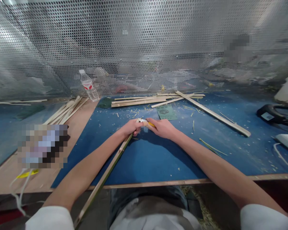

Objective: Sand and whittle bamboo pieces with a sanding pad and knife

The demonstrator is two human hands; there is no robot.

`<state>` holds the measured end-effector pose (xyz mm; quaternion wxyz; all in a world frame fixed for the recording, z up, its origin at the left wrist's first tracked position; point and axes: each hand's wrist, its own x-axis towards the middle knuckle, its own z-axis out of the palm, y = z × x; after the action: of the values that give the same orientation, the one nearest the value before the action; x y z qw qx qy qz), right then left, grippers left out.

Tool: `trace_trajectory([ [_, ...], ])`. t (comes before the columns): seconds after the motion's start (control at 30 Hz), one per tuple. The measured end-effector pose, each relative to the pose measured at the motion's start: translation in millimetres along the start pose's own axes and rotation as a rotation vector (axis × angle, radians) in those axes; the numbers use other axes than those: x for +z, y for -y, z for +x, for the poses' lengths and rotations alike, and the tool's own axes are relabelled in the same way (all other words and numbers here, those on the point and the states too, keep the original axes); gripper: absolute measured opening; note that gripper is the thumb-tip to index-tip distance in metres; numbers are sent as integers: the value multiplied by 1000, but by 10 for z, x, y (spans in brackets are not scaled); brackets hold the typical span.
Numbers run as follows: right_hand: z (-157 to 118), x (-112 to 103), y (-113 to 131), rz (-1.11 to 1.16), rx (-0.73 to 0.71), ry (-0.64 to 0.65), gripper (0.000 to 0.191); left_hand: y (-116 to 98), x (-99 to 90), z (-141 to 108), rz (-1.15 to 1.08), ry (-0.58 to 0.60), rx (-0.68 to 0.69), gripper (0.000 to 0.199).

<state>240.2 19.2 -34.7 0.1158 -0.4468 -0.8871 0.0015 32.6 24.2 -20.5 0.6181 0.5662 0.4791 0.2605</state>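
Observation:
A long bamboo strip (112, 162), pale on one face and green along its edge, slants from below the table's front edge up to the middle of the mat. Near its upper end my left hand (131, 127) is closed around it. My right hand (163, 128) grips a small yellow-handled knife (151, 124), its bright metal end against the strip's tip beside my left fingers. The fingers of both hands nearly meet, partly hiding the blade and the strip's end. Just behind my right hand lies a green sheet of sandpaper (167, 112).
Bamboo strips lie piled at the back (136, 102), with another strip (213, 113) slanting right. A water bottle (89, 86) stands before the perforated metal screen (144, 41). More strips (67, 110) and a blurred-out item (43, 147) are left. Shavings dot the blue mat (158, 159); a black object (276, 115) sits right.

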Motion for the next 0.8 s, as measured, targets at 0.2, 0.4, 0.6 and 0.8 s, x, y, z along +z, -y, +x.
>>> trace_trajectory([
  [0.2, -6, -30, 5, 32, 25, 25, 46, 12, 36, -7, 81, -102, 14, 41],
  [0.4, -26, -47, -91, 173, -59, 84, 44, 57, 27, -26, 256, -41, 119, 39],
  [0.6, -26, -78, -74, 159, -55, 73, 44, 48, 16, 5, 276, -79, 95, 39],
  [0.8, -40, -126, 81, -17, 54, 60, 47, 5, 22, 5, 139, -106, 24, 41],
])
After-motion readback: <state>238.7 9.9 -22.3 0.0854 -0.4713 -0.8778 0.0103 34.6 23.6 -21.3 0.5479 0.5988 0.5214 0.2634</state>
